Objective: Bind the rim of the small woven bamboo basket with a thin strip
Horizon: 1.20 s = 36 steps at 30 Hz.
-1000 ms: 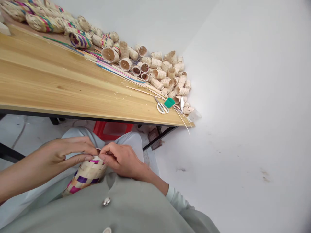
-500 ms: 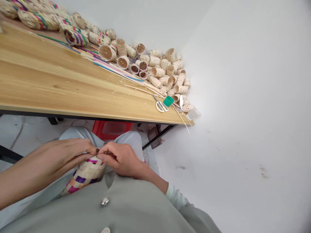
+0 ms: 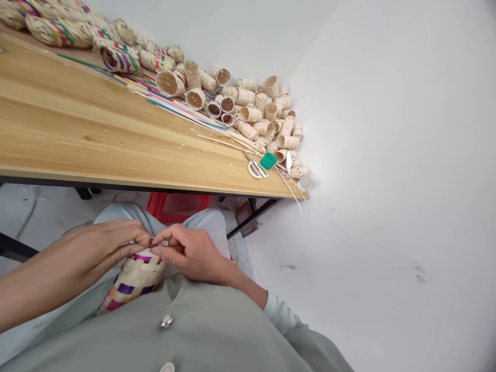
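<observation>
A woven basket [image 3: 134, 276], tube-shaped and cream with purple, magenta and orange patches, leans tilted across my lap, its lower end partly hidden by my shirt. My left hand [image 3: 120, 240] is closed on the near-left part of its upper rim, thumb outside and fingers over the edge. On the right side of the same rim, my right hand [image 3: 186, 253] pinches with thumb and forefinger. Whether a thin strip lies between the fingertips is too small to tell.
On the wooden table [image 3: 96, 139] lie scissors [image 3: 257, 168], a green ring-like piece [image 3: 268, 160] and coloured flat strips [image 3: 182, 111]. Several woven tubes [image 3: 248, 113] are heaped along the wall. A red stool [image 3: 178, 204] stands under the table.
Both hands and the basket's rim have shifted slightly left. The grip on the rim stays much the same, and the things on the table have not been moved.
</observation>
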Tool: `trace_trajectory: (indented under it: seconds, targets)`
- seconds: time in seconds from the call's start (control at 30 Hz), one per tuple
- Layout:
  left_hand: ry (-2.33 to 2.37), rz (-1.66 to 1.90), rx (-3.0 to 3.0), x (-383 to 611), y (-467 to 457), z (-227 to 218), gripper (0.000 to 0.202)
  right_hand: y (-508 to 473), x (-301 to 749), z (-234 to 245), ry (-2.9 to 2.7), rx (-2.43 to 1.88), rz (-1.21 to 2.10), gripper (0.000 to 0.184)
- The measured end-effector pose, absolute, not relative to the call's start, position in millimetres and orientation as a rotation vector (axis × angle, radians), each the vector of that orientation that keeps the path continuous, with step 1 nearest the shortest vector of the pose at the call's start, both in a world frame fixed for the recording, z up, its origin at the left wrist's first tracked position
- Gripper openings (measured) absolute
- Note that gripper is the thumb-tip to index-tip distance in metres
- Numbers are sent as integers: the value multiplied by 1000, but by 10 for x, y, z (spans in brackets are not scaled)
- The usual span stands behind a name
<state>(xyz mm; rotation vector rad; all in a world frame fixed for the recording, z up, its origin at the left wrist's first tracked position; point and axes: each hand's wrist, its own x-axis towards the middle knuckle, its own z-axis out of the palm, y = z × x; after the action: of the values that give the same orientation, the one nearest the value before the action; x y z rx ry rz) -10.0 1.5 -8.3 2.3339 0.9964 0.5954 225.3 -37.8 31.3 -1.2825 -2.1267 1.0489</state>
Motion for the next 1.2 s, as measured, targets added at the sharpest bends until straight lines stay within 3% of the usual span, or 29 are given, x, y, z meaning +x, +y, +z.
trace_trajectory:
  seconds: [0.37, 0.7, 1.2]
  targets:
    - [1075, 505, 2157, -215, 1, -45, 39, -374, 2273, 249, -2231, -1229, 913, 13]
    - [1205, 608, 2057, -226, -7, -134, 42, -359, 2265, 292, -2174, -1312, 1098, 17]
    - [931, 582, 2137, -225, -13, -129, 34, -323, 2255, 371, -2263, -1257, 1161, 8]
